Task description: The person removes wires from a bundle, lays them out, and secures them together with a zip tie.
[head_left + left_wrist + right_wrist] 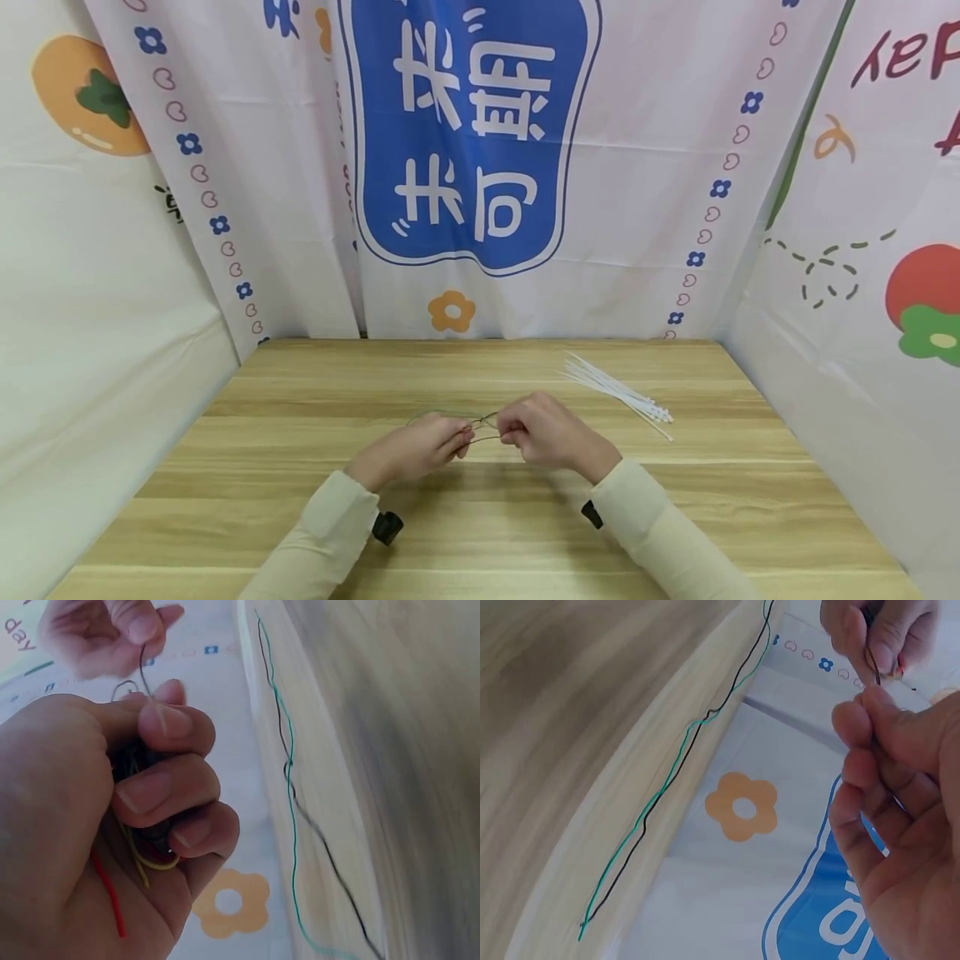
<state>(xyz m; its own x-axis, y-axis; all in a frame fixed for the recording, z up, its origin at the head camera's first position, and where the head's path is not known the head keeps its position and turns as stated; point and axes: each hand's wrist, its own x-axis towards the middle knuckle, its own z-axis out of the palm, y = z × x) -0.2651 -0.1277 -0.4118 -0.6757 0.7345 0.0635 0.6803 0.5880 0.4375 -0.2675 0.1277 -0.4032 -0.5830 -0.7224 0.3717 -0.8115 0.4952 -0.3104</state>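
Observation:
My left hand (420, 446) grips a small bundle of thin wires above the middle of the table. In the left wrist view, its fingers curl round the dark wires (135, 765); a red wire (110, 896) and a yellow wire (139, 859) poke out below. Facing it, my right hand (551, 437) pinches a dark wire (873, 664) between thumb and index finger, and that strand runs across to the left hand. A green wire (619, 851) and a black wire (639, 838) run loosely twined beyond the hands. What lies inside the left fist is mostly hidden.
A loose fan of white cable ties (618, 392) lies on the wooden table (300, 500), right of and behind the right hand. Printed cloth (637, 208) hangs along the back and both sides. Each cuff has a black device (387, 527) at the wrist.

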